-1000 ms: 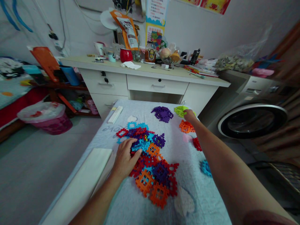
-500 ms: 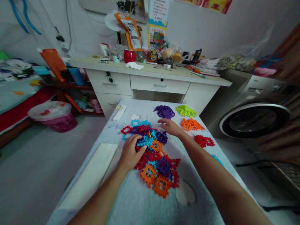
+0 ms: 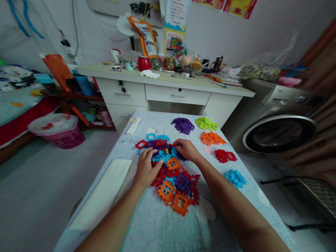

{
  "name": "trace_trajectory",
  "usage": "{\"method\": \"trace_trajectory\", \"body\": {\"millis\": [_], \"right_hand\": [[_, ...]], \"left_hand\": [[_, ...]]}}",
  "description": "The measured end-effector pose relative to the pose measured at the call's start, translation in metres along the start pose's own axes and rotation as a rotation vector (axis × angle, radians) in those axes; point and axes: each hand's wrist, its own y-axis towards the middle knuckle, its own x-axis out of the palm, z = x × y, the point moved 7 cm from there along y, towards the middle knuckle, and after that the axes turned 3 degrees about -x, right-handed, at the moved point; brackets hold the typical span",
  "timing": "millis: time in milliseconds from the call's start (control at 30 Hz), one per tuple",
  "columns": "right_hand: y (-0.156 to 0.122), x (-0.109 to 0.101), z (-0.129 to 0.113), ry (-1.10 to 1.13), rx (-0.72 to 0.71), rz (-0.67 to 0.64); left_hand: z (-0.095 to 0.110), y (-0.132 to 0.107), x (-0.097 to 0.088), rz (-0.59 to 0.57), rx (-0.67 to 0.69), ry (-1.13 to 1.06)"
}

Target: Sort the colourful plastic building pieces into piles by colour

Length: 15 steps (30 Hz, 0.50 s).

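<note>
A mixed heap of plastic interlocking tiles (image 3: 173, 175) in red, orange, blue and purple lies in the middle of a table covered with a light blue cloth (image 3: 157, 227). My left hand (image 3: 145, 168) rests flat on the heap's left side, fingers spread over blue and red tiles. My right hand (image 3: 187, 149) lies on the heap's far right part, fingers curled onto purple and blue tiles. Sorted piles sit further right: purple (image 3: 183, 125), green (image 3: 206, 123), orange (image 3: 212, 138), red (image 3: 225, 155) and blue (image 3: 235, 177).
A white slab (image 3: 105, 192) lies along the table's left edge and a white tube (image 3: 133, 126) at its far left. Beyond stands a cluttered white desk (image 3: 168, 89). A washing machine (image 3: 280, 131) is at the right, a pink bin (image 3: 56, 131) at the left.
My right hand has come back from the green pile at the far right and settled on the mixed heap. My left hand has stayed on the heap.
</note>
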Motion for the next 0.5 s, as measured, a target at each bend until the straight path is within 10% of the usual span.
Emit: {"method": "trace_trajectory", "body": {"millis": [267,500], "right_hand": [[-0.033,-0.035,0.013,0.115,0.116,0.230],[-0.092,-0.106,0.066,0.096,0.294,0.427]], "left_hand": [[-0.001,0.002,0.002,-0.009,-0.010,-0.008],[0.002,0.002,0.003,-0.027,0.013,0.010]]}}
